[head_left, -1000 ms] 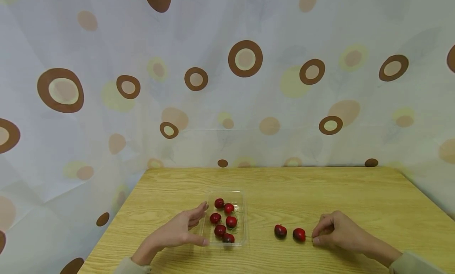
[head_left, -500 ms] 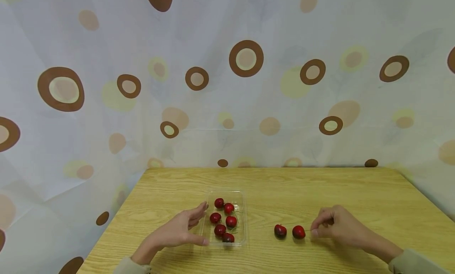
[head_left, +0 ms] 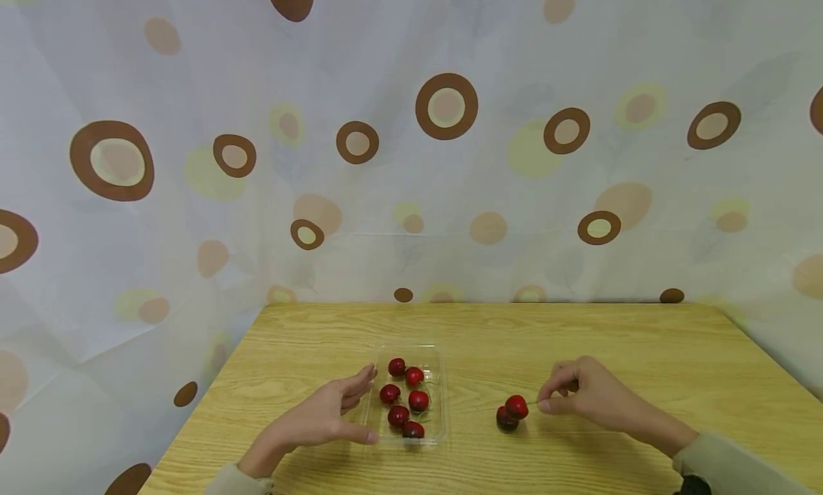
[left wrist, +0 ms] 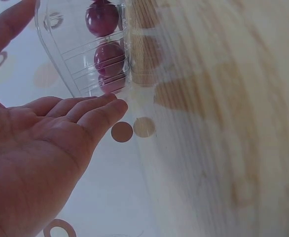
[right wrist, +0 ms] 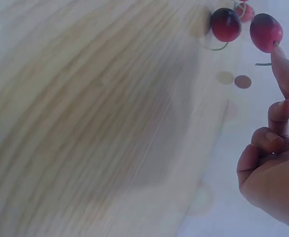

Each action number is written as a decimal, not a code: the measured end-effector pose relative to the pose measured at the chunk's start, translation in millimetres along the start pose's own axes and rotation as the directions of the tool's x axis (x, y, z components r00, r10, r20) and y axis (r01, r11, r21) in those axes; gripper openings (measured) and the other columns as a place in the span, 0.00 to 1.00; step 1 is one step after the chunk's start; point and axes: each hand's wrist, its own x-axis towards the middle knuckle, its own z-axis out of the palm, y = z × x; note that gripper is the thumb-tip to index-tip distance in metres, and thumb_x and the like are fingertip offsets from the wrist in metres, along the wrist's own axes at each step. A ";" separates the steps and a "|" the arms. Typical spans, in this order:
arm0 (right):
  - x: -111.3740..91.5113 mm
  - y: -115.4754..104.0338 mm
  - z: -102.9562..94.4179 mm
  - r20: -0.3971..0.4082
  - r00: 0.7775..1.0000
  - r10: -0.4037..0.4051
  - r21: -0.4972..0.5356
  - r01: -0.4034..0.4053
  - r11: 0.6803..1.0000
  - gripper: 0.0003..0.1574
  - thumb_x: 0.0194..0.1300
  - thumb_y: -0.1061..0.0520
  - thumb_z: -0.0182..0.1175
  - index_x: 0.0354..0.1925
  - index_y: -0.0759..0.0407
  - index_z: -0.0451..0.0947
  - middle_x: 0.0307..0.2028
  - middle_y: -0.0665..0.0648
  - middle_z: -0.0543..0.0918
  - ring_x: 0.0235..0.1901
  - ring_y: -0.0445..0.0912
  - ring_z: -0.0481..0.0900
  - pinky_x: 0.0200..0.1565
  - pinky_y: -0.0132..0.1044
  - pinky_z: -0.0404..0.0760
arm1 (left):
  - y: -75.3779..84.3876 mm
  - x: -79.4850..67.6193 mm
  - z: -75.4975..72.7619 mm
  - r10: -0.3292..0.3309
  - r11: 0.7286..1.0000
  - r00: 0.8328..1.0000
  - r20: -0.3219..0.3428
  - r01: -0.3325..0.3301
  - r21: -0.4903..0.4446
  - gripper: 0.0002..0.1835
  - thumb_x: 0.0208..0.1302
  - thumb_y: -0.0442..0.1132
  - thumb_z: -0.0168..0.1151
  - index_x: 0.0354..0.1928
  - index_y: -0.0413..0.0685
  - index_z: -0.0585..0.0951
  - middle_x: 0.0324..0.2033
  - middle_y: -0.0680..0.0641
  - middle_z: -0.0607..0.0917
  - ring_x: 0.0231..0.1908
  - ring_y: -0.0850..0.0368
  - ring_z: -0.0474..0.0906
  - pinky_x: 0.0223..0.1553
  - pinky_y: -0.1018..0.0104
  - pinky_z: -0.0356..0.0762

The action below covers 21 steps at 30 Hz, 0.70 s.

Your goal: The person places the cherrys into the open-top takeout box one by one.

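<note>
A clear plastic box (head_left: 436, 418) with several dark red cherries (head_left: 419, 401) in it stands on the wooden table. My left hand (head_left: 324, 418) is at its left side, thumb by the near corner and fingers extended along the wall. In the left wrist view the fingertips lie right by the box (left wrist: 65, 47). My right hand (head_left: 594, 396) pinches a cherry (head_left: 517, 406) by its thin stem, between thumb and forefinger. That cherry hangs raised and overlaps a second cherry (head_left: 506, 423) lying on the table. In the right wrist view, the lying cherry (right wrist: 226, 24) shows its own stem.
The light wooden table (head_left: 540, 345) reaches back to a pale curtain (head_left: 489, 181) printed with brown rings and spots. The same curtain covers the left and right sides. Table surface lies between the box and the lying cherry.
My right hand has lifted the pinched cherry off the table and carried it left, over the other cherry. My left hand and the box have stayed in place.
</note>
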 end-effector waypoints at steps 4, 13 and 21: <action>7.3 -5.9 3.2 0.004 1.000 0.003 0.020 -0.003 1.000 0.04 0.68 0.62 0.72 0.38 0.61 0.93 0.27 0.50 0.78 0.23 0.43 0.63 0.24 0.36 0.65 | -2.9 1.5 0.3 0.000 1.000 1.000 -0.001 0.000 0.005 0.57 0.68 0.42 0.73 0.82 0.30 0.43 0.81 0.31 0.49 0.79 0.34 0.51 0.75 0.44 0.59; 26.6 -15.3 16.8 -0.008 0.999 -0.038 0.036 0.038 0.999 0.03 0.67 0.63 0.73 0.38 0.63 0.92 0.27 0.50 0.79 0.23 0.42 0.64 0.25 0.36 0.65 | -2.6 1.2 -1.4 -0.011 1.000 1.000 -0.003 0.011 0.007 0.57 0.68 0.41 0.73 0.83 0.31 0.43 0.81 0.32 0.49 0.79 0.35 0.51 0.75 0.45 0.58; 46.4 -27.0 29.1 -0.010 1.000 0.006 0.038 -0.005 0.999 0.05 0.66 0.60 0.74 0.38 0.62 0.93 0.27 0.52 0.78 0.25 0.42 0.64 0.27 0.35 0.64 | -1.2 0.2 -1.0 -0.013 1.000 1.000 0.003 0.013 -0.012 0.56 0.69 0.40 0.73 0.83 0.32 0.43 0.81 0.31 0.48 0.79 0.34 0.51 0.76 0.44 0.58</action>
